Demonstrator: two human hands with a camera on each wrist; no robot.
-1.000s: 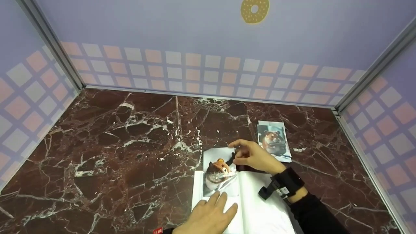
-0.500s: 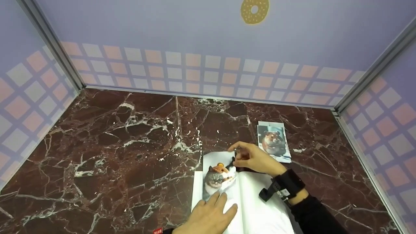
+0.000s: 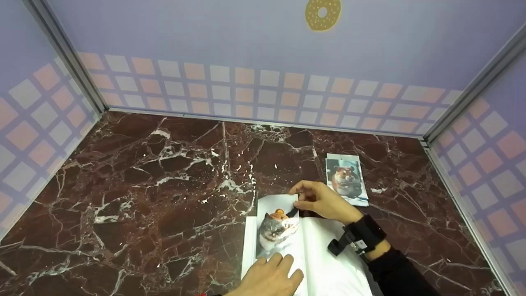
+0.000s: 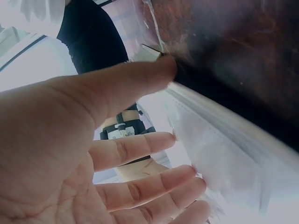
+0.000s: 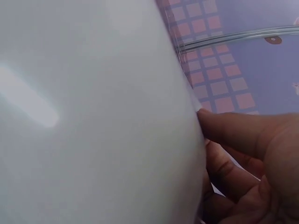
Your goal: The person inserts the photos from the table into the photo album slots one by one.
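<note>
A photo album (image 3: 331, 267) lies spread on the marble table, with clear sleeves over its white pages. A photo of a cat and a brown bear-like figure (image 3: 276, 232) overlaps the left page, its upper part sticking out past the page's top edge. My right hand (image 3: 324, 202) pinches the upper right edge of this photo between thumb and fingers. On the lower left page, at the photo's bottom edge, rests my left hand (image 3: 271, 276). The left wrist view has its thumb (image 4: 154, 72) at the album's outer edge, fingers extended over the page.
A small stack of photos (image 3: 346, 181), a hamster picture on top, lies right of the album and beyond it. Lilac walls with pink and white squares (image 3: 267, 96) enclose the table (image 3: 135, 197) at the back and both sides.
The photo has slid down toward me, so less of it sticks out above the page. My right hand follows it slightly, and my left hand has shifted a little down the page.
</note>
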